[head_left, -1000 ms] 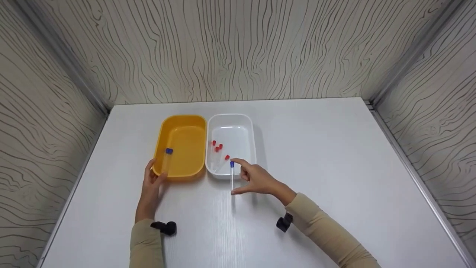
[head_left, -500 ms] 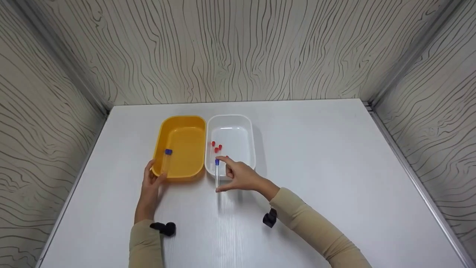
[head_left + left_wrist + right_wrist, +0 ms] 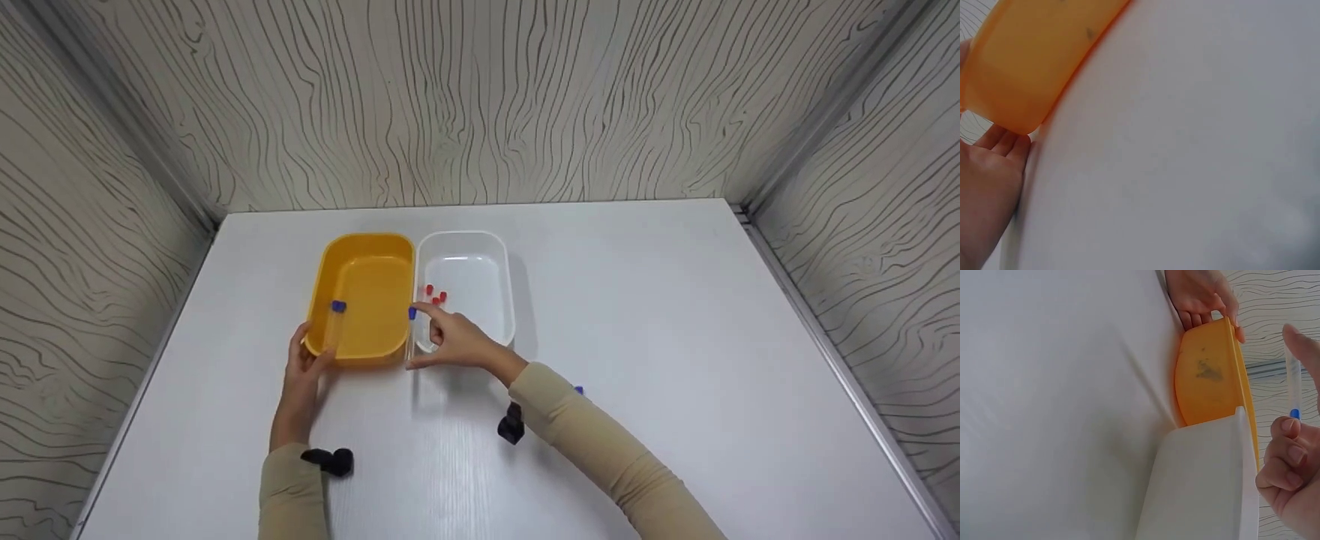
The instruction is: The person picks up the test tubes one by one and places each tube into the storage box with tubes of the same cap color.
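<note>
My right hand [image 3: 461, 341] holds a clear blue-capped test tube [image 3: 411, 341] lengthwise, forefinger at the cap and thumb at the other end. In the head view the tube overlaps the seam between the yellow tray [image 3: 379, 281] and the white tray [image 3: 484, 274]. The right wrist view puts it above the trays' rims. My left hand [image 3: 302, 379] grips the yellow tray's near left corner, thumb over the rim and fingers against the outer wall. Inside that tray lie blue-capped tubes [image 3: 337, 307]. Red caps [image 3: 436, 298] show in the white tray, partly hidden by my right hand.
The trays stand side by side on a white table [image 3: 637, 300]. Another blue cap [image 3: 578, 390] peeks out beside my right sleeve [image 3: 600, 442]. Patterned walls [image 3: 480, 105] enclose the table at the back and sides. Each wrist carries a black camera mount [image 3: 511, 424].
My right hand has carried the tube leftward, from the white tray's near right part to the seam with the yellow tray. The left hand keeps its place. A blue cap now shows beside the right sleeve.
</note>
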`<state>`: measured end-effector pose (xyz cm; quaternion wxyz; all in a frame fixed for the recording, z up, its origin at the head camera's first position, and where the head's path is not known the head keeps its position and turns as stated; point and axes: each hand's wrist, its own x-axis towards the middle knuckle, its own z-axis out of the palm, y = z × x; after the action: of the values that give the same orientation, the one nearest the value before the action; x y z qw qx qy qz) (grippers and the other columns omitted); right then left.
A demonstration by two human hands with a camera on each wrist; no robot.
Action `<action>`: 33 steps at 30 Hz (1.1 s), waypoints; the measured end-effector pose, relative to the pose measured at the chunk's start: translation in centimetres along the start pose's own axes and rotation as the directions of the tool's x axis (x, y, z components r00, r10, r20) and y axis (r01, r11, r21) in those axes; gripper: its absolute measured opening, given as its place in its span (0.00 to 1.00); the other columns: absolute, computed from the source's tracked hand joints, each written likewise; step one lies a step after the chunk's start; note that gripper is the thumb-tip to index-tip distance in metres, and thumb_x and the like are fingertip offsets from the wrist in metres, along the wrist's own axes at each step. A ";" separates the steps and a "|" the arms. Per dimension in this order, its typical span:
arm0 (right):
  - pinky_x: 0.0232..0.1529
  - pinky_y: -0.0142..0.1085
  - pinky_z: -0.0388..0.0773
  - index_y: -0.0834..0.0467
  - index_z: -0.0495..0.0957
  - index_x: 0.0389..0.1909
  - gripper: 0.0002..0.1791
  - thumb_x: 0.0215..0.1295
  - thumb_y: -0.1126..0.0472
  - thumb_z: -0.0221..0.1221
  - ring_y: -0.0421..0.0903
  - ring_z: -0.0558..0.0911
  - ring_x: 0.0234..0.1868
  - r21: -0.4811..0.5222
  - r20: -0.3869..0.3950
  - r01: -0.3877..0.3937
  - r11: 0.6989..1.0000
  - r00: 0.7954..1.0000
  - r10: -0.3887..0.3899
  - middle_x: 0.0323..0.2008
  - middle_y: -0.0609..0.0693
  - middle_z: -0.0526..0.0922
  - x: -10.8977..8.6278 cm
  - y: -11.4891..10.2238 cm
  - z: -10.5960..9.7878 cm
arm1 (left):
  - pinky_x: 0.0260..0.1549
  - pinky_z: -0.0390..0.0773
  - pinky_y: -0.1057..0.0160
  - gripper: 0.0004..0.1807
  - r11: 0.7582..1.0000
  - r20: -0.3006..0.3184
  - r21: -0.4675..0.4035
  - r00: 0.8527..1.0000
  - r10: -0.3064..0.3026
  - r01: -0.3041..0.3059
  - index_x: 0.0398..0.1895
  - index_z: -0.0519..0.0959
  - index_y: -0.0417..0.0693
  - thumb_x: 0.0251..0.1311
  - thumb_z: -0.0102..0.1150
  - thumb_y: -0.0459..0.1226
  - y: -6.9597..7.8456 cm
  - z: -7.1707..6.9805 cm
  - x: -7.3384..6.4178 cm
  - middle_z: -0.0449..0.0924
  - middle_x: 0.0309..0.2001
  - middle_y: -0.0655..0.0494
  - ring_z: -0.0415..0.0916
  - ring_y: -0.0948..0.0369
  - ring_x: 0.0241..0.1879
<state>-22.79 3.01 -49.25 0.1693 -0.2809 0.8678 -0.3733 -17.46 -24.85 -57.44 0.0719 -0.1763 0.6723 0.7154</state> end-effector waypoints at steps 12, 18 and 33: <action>0.24 0.27 0.58 0.50 0.58 0.72 0.51 0.48 0.44 0.72 0.38 0.62 0.23 0.005 -0.012 -0.074 0.997 0.997 0.074 0.20 0.42 0.63 2.6 0.2 0.6 | 0.78 0.43 0.50 0.38 1.000 -0.009 -0.001 1.000 0.007 -0.007 0.72 0.47 0.79 0.64 0.56 0.50 0.0 -0.1 -0.2 0.43 0.79 0.61 0.49 0.61 0.76; 0.27 0.28 0.61 0.45 0.55 0.73 0.53 0.47 0.41 0.71 0.39 0.65 0.26 -0.011 -0.023 -0.159 0.987 0.987 0.158 0.24 0.43 0.66 3.3 0.2 1.1 | 0.79 0.42 0.50 0.37 1.000 -0.001 -0.012 1.000 -0.007 0.007 0.72 0.48 0.80 0.65 0.56 0.48 0.2 0.0 -0.2 0.42 0.79 0.63 0.48 0.61 0.76; 0.34 0.31 0.66 0.43 0.52 0.74 0.52 0.49 0.39 0.68 0.43 0.69 0.33 0.012 -0.016 -0.263 0.965 0.965 0.263 0.31 0.46 0.69 3.9 0.4 1.9 | 0.78 0.43 0.48 0.35 1.000 -0.012 -0.015 1.000 -0.019 0.019 0.71 0.49 0.81 0.67 0.53 0.46 -0.1 0.0 0.1 0.44 0.79 0.63 0.52 0.61 0.74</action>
<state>-25.02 -0.15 -51.16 0.2110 -0.1593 0.8970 -0.3543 -17.53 -24.86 -57.52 0.0732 -0.1874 0.6657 0.7186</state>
